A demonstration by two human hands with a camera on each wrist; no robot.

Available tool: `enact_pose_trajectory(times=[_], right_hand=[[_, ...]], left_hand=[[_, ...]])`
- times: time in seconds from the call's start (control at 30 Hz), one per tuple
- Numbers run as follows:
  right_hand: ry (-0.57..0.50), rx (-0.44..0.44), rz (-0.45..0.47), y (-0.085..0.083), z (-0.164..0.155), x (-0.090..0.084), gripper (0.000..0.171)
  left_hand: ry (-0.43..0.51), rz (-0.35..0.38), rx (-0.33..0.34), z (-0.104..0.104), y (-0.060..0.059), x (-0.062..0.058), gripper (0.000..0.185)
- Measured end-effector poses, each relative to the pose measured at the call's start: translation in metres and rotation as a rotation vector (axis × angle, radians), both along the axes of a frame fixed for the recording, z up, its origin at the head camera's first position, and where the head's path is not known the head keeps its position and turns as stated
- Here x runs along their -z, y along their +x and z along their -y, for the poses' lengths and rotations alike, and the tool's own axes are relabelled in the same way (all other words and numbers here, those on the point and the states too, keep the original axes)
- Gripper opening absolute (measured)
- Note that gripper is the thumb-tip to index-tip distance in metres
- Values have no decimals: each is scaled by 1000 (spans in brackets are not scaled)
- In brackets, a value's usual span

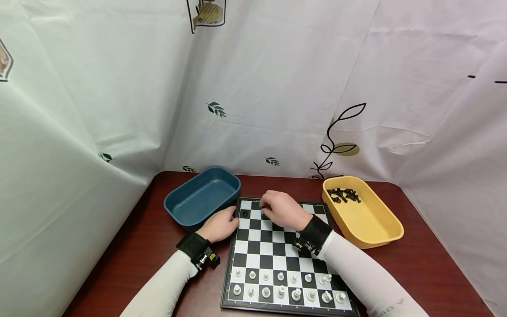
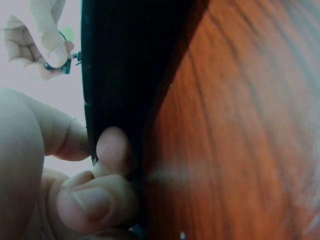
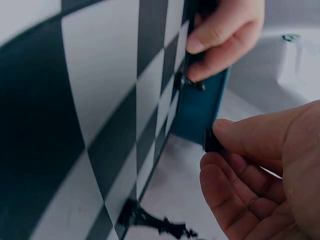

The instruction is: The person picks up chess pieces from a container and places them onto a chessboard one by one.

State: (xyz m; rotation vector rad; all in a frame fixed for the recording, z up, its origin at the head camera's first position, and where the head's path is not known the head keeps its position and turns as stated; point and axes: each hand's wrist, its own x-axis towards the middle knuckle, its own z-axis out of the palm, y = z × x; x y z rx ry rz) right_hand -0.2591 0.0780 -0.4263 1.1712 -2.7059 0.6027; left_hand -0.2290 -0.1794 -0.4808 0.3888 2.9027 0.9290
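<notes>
A chessboard (image 1: 277, 251) lies on a dark red table, with white pieces (image 1: 281, 290) standing in its two near rows. My left hand (image 1: 233, 216) grips the board's far left edge (image 2: 120, 65), thumb and fingers curled on the black rim. Just beside it one black piece (image 1: 244, 213) stands on a far-corner square. My right hand (image 1: 264, 210) hovers over the far row. It pinches a small black chess piece (image 3: 214, 141) between thumb and fingers. In the head view that piece is hidden by the hand.
An empty blue tray (image 1: 200, 198) sits past the board's far left corner, close to my left hand. At the right, a yellow tray (image 1: 370, 222) holds several black pieces (image 1: 343, 195) at its far end. White sheets wall the table (image 1: 428, 264) on three sides.
</notes>
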Motion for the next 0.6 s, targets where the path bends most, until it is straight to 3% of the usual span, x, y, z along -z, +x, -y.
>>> enact_pose_trajectory(times=[0.6], right_hand=[[-3, -69, 10, -6, 20, 18, 11]], left_hand=[[-10, -45, 6, 2, -6, 9, 36]])
